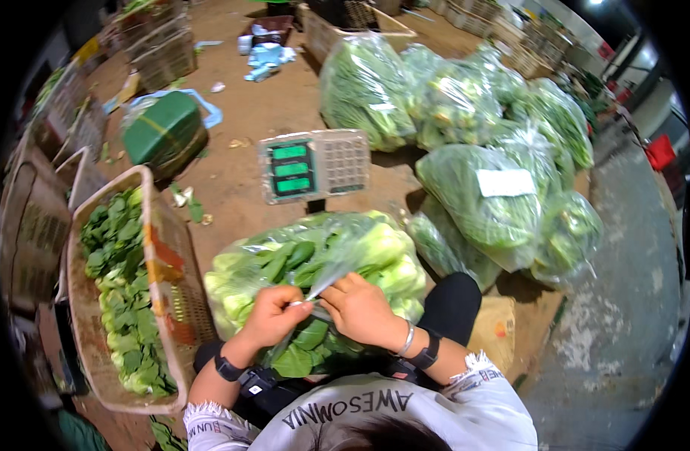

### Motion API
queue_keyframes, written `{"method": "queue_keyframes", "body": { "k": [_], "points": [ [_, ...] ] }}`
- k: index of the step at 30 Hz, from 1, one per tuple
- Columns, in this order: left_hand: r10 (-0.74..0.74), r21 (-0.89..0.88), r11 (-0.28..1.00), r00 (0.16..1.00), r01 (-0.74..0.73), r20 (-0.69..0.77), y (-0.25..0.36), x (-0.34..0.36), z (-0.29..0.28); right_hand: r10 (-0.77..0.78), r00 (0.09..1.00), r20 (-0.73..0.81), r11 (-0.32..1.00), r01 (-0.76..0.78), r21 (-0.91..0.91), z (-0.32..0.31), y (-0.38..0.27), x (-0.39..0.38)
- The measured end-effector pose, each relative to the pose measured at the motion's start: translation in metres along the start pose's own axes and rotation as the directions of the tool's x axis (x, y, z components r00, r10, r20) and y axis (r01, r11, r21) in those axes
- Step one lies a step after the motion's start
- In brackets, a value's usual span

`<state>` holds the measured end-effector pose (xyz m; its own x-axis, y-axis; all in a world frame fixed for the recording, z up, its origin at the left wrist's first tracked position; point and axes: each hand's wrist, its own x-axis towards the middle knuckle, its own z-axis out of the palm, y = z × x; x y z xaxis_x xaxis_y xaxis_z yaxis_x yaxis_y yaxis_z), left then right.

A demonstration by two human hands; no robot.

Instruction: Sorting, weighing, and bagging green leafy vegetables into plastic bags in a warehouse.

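Note:
A large clear plastic bag of leafy greens lies in front of me, pale stalk ends bulging at both sides and dark leaves across its middle. Both hands meet over its near side, where the film is bunched. My left hand is closed, thumb and fingers pinching the gathered plastic. Close beside it, my right hand has its fingers curled round the same film, which rises in a twisted fold between the two. Loose leaves show below my hands. The fingertips of my right hand are partly hidden.
Just beyond the bag stands a scale display with lit green panels and a keypad. At left is a crate of greens; behind it sits a green bundle. Several filled bags are piled at right, beside a grey floor strip.

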<state>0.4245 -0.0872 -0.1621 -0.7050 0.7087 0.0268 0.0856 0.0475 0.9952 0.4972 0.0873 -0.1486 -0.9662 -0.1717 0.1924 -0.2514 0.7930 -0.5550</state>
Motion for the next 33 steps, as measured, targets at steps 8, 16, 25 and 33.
{"method": "queue_keyframes", "body": {
  "k": [8, 16, 25, 33],
  "points": [
    [-0.034, -0.116, 0.992, 0.999, 0.039, 0.042, -0.006, -0.016, 0.004, 0.094, 0.957, 0.275, 0.586, -0.276, 0.762, 0.023, 0.014, 0.005],
    [0.016, 0.122, 0.993, 0.987, 0.003, -0.159, -0.009, -0.007, 0.012, 0.176, 0.981, 0.079, 0.762, -0.187, 0.62, 0.015, 0.001, 0.004],
    [-0.068, 0.44, 0.896, 0.998, 0.062, -0.002, 0.022, -0.033, 0.018, 0.009, 0.992, 0.126, 0.998, -0.018, 0.065, 0.003, -0.015, -0.012],
    [0.147, 0.726, 0.687, 0.983, -0.022, -0.109, 0.041, -0.054, 0.03, -0.069, 0.954, 0.293, 0.917, -0.055, 0.395, -0.008, -0.011, 0.003]
  ]
}}
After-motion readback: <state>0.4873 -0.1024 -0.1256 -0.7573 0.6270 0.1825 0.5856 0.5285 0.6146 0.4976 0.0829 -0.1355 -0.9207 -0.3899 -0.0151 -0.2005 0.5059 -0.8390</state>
